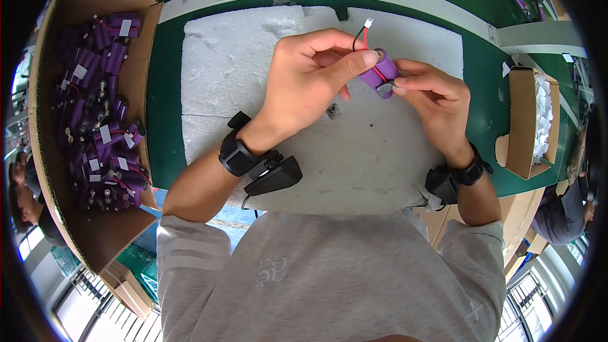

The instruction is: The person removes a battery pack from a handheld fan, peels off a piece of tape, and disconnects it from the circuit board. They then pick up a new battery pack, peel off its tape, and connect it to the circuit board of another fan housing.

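Holding: a short purple cylindrical battery pack with a thin red and black wire pair ending in a small white plug is pinched between both hands, lifted just above the white foam sheet, near its far edge.
Left hand: the left hand is closed round the near side of the pack, thumb laid along the top, probably to steady it and keep the wires standing clear.
Right hand: the right hand grips the pack's lower end, thumb and forefinger pressed at the grey end cap, which looks like a hold chosen to work on that end.
Foam sheet: it covers the green worktop under the hands, likely as a soft, non-scratching pad.
Left box: an open brown cardboard box at the person's left holds a heap of similar purple packs with white labels, within easy reach.
Right box: a smaller cardboard box at the right holds white pieces; what they are cannot be made out.
Hidden: the far side of the pack and whatever sits under the right thumb are covered by fingers; whether it is one cell or two side by side is hard to tell.
Wrists: black strap-on devices sit on both wrists.
Edges: other people show only in part at the picture's rim.
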A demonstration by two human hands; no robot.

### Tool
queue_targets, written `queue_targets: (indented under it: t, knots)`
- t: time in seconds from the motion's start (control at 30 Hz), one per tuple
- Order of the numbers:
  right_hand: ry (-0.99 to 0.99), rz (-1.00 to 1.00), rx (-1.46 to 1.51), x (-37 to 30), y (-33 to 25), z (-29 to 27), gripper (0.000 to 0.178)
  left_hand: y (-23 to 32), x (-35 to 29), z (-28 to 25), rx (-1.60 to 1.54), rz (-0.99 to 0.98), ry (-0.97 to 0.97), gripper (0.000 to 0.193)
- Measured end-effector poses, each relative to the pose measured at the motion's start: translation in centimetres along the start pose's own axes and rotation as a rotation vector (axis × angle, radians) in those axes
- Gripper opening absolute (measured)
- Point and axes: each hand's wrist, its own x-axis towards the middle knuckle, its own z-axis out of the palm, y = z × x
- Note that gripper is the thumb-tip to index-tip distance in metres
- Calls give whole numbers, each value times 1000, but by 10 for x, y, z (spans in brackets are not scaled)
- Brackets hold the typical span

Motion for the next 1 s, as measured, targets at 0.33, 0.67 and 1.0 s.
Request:
queue_targets:
  t: [0.33,0.67,1.0]
  knots:
    - [-34,-17,9,1,-1,1,19,-3,-1,-1,-27,2,30,13]
    - [39,31,-42,5,-7,2,27,-4,5,-1,-52,-6,38,12]
    - [-55,98,64,-3,-10,-1,34,-3,-1,1,-60,-66,-3,9]
